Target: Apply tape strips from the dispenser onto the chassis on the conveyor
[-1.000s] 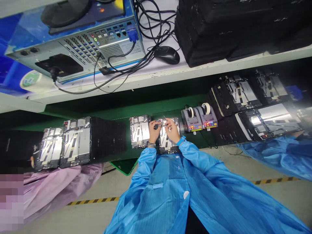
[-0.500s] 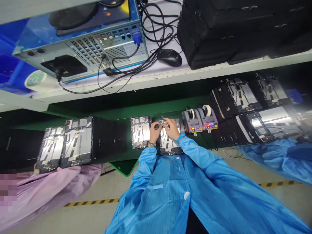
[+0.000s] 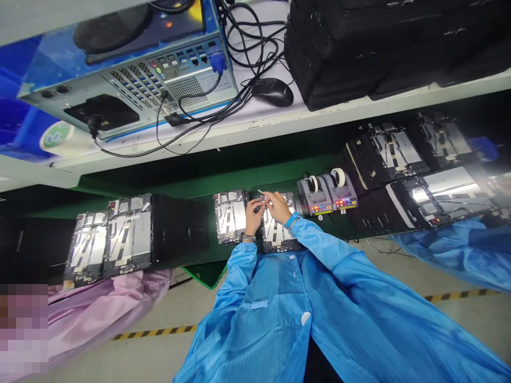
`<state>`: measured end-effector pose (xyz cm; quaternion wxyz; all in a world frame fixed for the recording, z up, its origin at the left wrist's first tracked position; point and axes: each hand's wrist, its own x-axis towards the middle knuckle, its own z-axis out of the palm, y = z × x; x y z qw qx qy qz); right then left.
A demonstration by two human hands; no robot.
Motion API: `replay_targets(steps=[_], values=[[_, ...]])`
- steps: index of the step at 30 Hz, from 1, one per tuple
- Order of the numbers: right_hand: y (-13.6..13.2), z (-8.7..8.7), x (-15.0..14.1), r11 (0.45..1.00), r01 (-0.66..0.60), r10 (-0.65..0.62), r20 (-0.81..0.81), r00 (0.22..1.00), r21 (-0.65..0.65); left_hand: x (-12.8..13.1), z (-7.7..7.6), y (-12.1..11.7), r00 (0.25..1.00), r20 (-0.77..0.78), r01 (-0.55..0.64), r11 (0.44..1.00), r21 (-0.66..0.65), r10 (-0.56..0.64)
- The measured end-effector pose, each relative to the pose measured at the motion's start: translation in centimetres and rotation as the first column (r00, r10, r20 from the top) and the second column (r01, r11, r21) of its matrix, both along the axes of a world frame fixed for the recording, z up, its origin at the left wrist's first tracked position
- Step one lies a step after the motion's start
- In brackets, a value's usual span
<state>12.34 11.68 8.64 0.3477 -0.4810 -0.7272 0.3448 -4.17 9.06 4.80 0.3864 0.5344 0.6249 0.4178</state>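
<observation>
In front of me on the green bench lies an opened tablet (image 3: pixel 275 236), its silver inner plates and dark frame showing. My left hand (image 3: pixel 253 215) is closed at its upper left corner, fingertips pinched together; whatever is between them is too small to make out. My right hand (image 3: pixel 279 207) reaches over the same corner with its fingers pinched. A thin pale strip (image 3: pixel 261 192) sticks out beyond the fingertips, and its exact kind is unclear. Both hands nearly touch. Just left of them lies a second opened tablet (image 3: pixel 230 218).
Two tape dispensers (image 3: pixel 319 199) with white rolls stand right of my hands. More opened tablets (image 3: pixel 130 234) lie at left beside a person's pink sleeve (image 3: pixel 104 303), and others (image 3: pixel 447 194) at right. The shelf above holds a computer case (image 3: pixel 136 90), mouse (image 3: pixel 273 92) and black stack (image 3: pixel 383 53).
My right hand has shifted slightly left and up, and the pale strip now points further left. My left hand stays at the tablet's corner. The whole view has moved slightly.
</observation>
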Motion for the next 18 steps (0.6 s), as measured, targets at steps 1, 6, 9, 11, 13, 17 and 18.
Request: replay_targets(steps=[1,6,9,11,13,17,18], values=[[0.4,-0.3,0.0,1.000,-0.026,0.026,0.043,0.999,0.006,0.0,0.0,0.0,1.000,0.003,-0.004,1.000,-0.008,0.004],[0.7,-1.0,-0.2,1.000,-0.020,0.021,0.076,0.997,-0.005,0.3,0.0,0.2,0.994,0.086,-0.061,0.997,-0.055,0.066],[0.4,-0.6,-0.5,0.998,0.038,-0.035,0.059,0.998,-0.048,0.7,-0.2,0.3,0.985,0.143,-0.087,0.993,-0.081,0.098],[0.0,-0.1,-0.7,0.995,0.085,-0.083,0.035,0.996,-0.059,0.9,-0.3,0.3,0.975,0.194,-0.095,0.992,-0.089,0.110],[-0.8,0.7,-0.8,0.987,0.136,-0.141,-0.055,0.988,-0.089,1.1,-0.2,0.3,0.964,0.239,-0.099,0.990,-0.097,0.119],[-3.7,2.3,-1.0,0.905,0.044,-0.264,-0.476,0.839,-0.424,0.9,-0.1,0.5,0.960,0.244,-0.109,0.984,-0.139,0.141],[-4.4,2.6,-1.0,0.852,-0.049,-0.308,-0.576,0.757,-0.521,0.8,-0.1,0.5,0.958,0.247,-0.108,0.983,-0.150,0.143]])
